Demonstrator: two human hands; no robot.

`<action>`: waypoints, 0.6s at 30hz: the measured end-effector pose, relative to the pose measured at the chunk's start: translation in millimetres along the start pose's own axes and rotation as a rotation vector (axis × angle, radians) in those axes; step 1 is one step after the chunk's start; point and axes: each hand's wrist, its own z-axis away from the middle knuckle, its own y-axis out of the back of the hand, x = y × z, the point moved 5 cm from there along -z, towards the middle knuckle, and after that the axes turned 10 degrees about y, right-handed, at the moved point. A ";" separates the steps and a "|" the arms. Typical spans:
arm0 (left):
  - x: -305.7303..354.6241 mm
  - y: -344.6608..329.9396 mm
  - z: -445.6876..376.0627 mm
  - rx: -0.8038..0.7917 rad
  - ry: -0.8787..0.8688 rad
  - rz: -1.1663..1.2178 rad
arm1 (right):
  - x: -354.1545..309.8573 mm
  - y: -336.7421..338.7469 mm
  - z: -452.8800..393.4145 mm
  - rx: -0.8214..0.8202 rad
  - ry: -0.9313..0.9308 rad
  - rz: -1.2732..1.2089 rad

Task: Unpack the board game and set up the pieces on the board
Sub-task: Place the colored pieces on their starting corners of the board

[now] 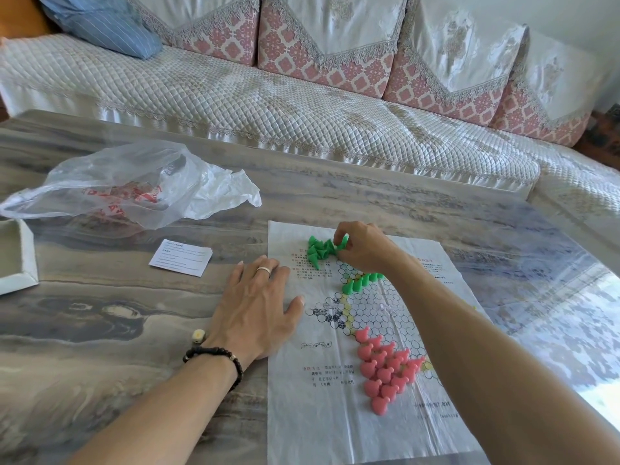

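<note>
At the upper left a crumpled plastic bag [134,186] lies on the table [100,317]. The left hand [258,307] lies flat with straight fingers at the left edge of the paper game board [335,414]. In the centre, the right hand [360,246] pinches one green piece [343,242] above the loose green pile [320,249]. Pink pieces [385,367] stand lower right on the board.

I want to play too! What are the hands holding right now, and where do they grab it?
The right hand pinches one green piece by its top edge, above the loose green pile. The left hand holds nothing; it lies flat on the paper board.
</note>
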 end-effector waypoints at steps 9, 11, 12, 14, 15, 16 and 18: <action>-0.2 -0.3 -0.4 0.007 0.002 -0.003 | 1.3 0.9 -0.9 0.026 -0.012 0.019; -0.4 -1.0 -0.8 0.009 -0.002 -0.005 | -0.7 4.1 0.3 0.028 0.007 0.014; -0.3 -1.0 -0.9 0.012 -0.005 -0.005 | -0.7 6.8 1.2 0.043 0.014 0.001; -0.3 -0.9 -1.0 0.022 -0.009 -0.005 | 1.2 13.1 4.0 0.079 0.015 -0.033; -0.1 -0.5 -0.8 0.027 -0.011 -0.003 | 2.7 16.0 6.2 0.091 0.009 -0.051; 0.3 -0.2 -0.6 0.031 -0.012 -0.002 | 4.1 19.0 8.1 0.103 0.003 -0.070; 0.7 0.1 -0.6 0.032 -0.013 0.001 | 6.4 26.0 12.3 0.137 -0.010 -0.105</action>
